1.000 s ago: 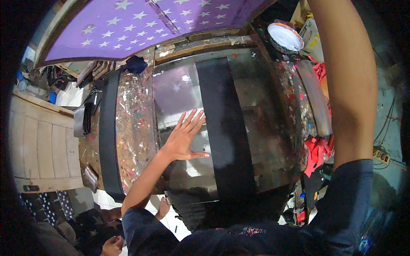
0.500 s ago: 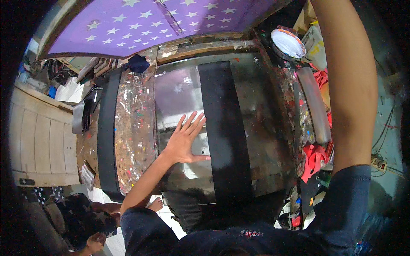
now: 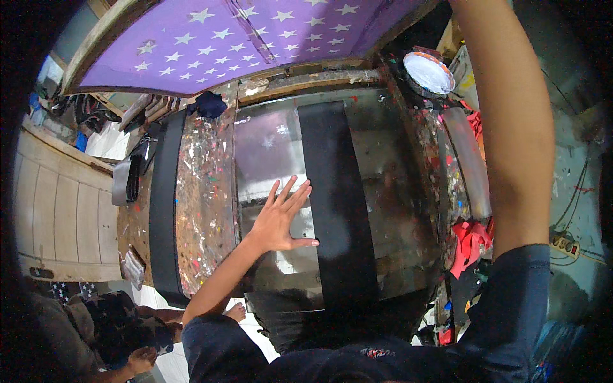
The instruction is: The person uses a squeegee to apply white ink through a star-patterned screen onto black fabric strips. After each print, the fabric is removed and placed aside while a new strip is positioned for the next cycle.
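While the R arm (image 3: 517,127) goes up past the top edge of view, the L hand (image 3: 281,220) lies palm down on a glossy panel (image 3: 402,210) set on the tabletop (image 3: 207,166), fingers spread, nothing gripped. The R hand itself is out of sight, so can't tell if it's holding anything.

The black strip (image 3: 335,210) runs lengthwise down the panel, approx. mid-width, just R of the L hand; index fingertip & thumb tip sit right at its L edge, most of the palm off it on the bare panel. Can't tell how hard they press.

Beyond the strip's far end, a star-patterned purple screen (image 3: 153,38) in a wooden frame stands tilted up, well apart from the L hand. A 2nd black strip (image 3: 164,210) lies further L, roughly parallel, w/ a dark cloth (image 3: 209,105) near its far end. Over R: a bowl of white stuff (image 3: 428,73) at the far corner, red cloth (image 3: 470,246) nearer, just beside the R arm. Lower L, another person's hand (image 3: 142,360), partly curled, well clear of the panel.
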Action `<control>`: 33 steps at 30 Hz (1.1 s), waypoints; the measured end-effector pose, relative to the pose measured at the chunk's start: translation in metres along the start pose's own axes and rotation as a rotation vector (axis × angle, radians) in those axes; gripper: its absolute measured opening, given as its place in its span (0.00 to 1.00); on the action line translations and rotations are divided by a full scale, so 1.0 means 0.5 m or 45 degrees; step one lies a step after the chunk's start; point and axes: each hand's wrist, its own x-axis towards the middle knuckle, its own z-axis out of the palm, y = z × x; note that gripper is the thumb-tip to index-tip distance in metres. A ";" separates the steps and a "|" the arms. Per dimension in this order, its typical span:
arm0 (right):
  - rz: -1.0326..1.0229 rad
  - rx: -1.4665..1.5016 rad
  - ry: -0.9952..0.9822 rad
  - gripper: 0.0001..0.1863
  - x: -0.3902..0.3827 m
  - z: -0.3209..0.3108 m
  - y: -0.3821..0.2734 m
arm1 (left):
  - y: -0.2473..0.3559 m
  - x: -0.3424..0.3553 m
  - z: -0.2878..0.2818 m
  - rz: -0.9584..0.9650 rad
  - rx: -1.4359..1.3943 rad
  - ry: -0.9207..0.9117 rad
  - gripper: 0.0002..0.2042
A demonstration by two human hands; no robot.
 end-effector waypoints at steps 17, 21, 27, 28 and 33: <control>-0.185 -0.107 0.284 0.44 -0.462 0.118 -0.211 | 0.217 -0.121 -0.221 -0.266 0.463 1.095 0.48; -0.161 -0.092 0.115 0.33 -0.652 0.199 -0.304 | 0.213 -0.164 -0.201 -0.487 0.166 0.668 0.37; -0.049 0.097 -0.318 0.14 -0.640 0.283 -0.279 | 0.180 -0.187 -0.028 -0.402 -0.161 0.734 0.29; -0.054 0.152 -0.361 0.14 -0.627 0.295 -0.265 | 0.177 -0.190 -0.010 -0.413 -0.176 0.729 0.29; -0.049 0.299 -0.593 0.15 -0.649 0.287 -0.265 | 0.169 -0.200 0.014 -0.394 -0.162 0.760 0.26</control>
